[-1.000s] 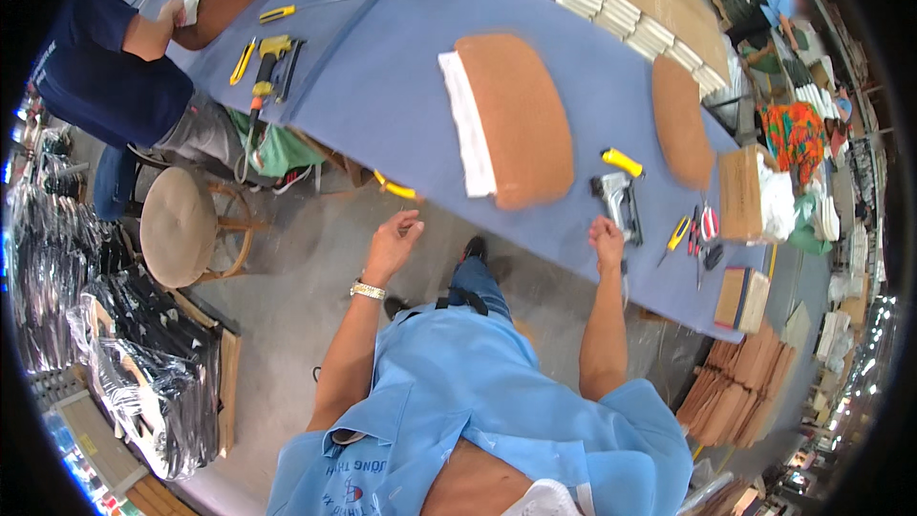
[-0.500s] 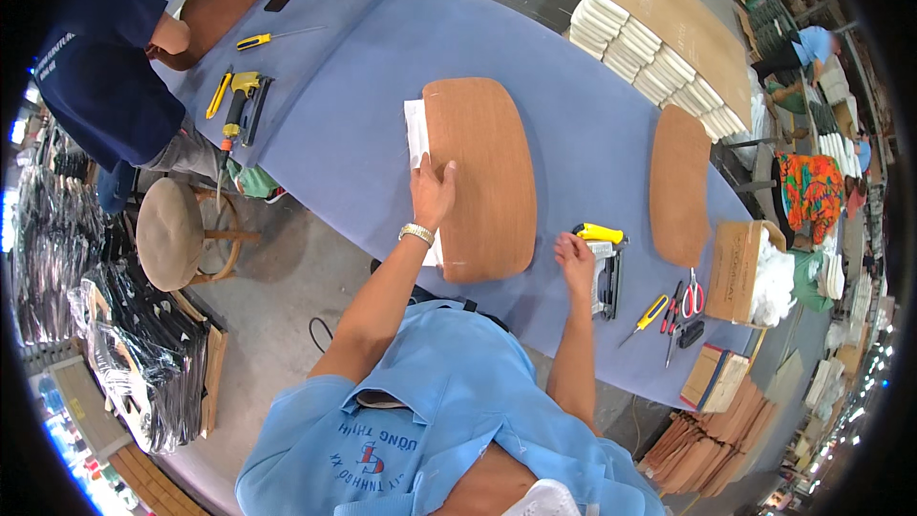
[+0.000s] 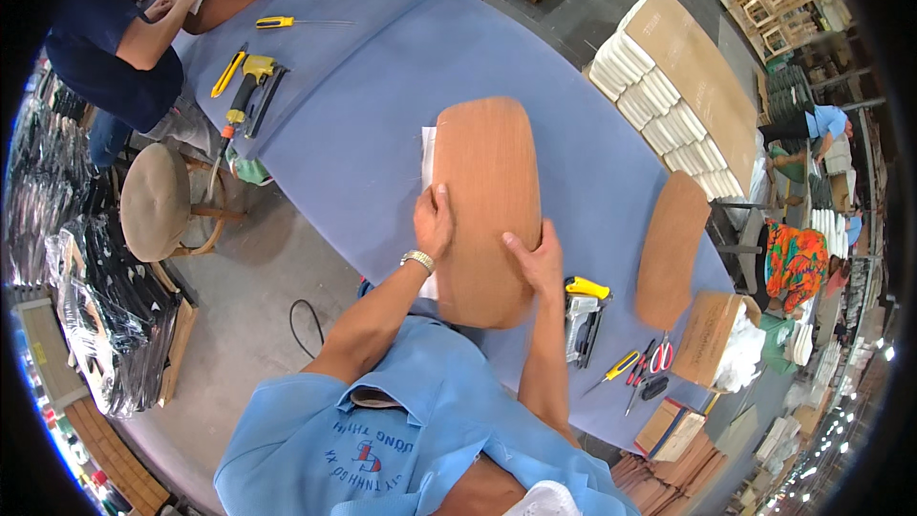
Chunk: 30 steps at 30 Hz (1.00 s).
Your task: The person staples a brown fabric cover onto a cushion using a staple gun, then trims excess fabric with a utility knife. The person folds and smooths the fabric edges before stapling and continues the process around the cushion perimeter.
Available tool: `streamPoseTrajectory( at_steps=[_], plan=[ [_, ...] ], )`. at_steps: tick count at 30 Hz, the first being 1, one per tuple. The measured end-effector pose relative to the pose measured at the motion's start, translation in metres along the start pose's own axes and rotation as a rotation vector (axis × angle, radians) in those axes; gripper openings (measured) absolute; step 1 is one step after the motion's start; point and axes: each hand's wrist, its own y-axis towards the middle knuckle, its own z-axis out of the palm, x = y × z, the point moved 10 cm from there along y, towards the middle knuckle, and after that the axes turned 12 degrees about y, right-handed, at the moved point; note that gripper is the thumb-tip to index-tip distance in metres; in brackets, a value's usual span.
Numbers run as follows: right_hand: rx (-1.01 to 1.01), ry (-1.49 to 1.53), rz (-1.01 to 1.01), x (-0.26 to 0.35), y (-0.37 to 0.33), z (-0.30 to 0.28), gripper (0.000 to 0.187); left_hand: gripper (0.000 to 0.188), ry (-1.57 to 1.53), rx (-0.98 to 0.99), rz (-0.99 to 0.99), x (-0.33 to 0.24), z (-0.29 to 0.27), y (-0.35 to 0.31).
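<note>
Both my hands hold a brown upholstered panel (image 3: pixel 482 162), which has rounded corners and a strip of white fabric (image 3: pixel 428 155) showing along its left side. At its left edge is my left hand (image 3: pixel 434 222), thumb on top and a watch on the wrist. My right hand (image 3: pixel 539 258) grips the right edge, thumb on the upper face and fingers round the side. To the right of that hand, a staple gun (image 3: pixel 584 320) with a yellow handle lies on the table. The panel's underside is hidden.
A second brown panel (image 3: pixel 674 248) lies on the blue-covered table (image 3: pixel 373 115), near a screwdriver (image 3: pixel 616 366), scissors (image 3: pixel 661 355) and a cardboard box (image 3: pixel 712 336) of white stuffing. A co-worker (image 3: pixel 115 48) works at left by another staple gun (image 3: pixel 250 94). A round stool (image 3: pixel 156 201) stands below.
My right hand has left the place beside the staple gun and taken hold of the panel's right edge. The panel has shifted slightly toward me, and the view has turned a little.
</note>
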Motion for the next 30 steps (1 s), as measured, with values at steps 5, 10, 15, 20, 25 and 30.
streamPoseTrajectory(
  at_steps=[5, 10, 15, 20, 25, 30],
  plan=[
    [0.144, -0.287, -0.198, 0.135, -0.019, -0.008, 0.065, 0.069, -0.324, -0.078, 0.024, -0.022, 0.010, -0.046],
    [0.408, -0.451, -0.554, 0.191, -0.026, -0.004, 0.070, 0.059, -0.375, 0.264, -0.003, -0.015, -0.027, -0.100],
    [0.504, -0.556, -0.423, 0.106, 0.004, 0.012, 0.066, 0.069, 0.397, -0.420, 0.765, -0.109, -0.199, -0.140],
    [0.409, -0.634, -0.545, 0.102, 0.001, 0.037, 0.063, 0.086, 0.968, 0.046, 1.105, -0.135, -0.174, -0.103],
    [0.102, -0.507, -0.757, 0.092, -0.023, 0.006, 0.052, 0.088, 1.124, 0.455, 0.800, -0.136, -0.091, -0.079],
    [-0.185, -0.279, -0.630, 0.053, -0.006, -0.046, 0.042, 0.080, 1.119, 0.457, 0.839, -0.143, -0.061, -0.098]
  ],
)
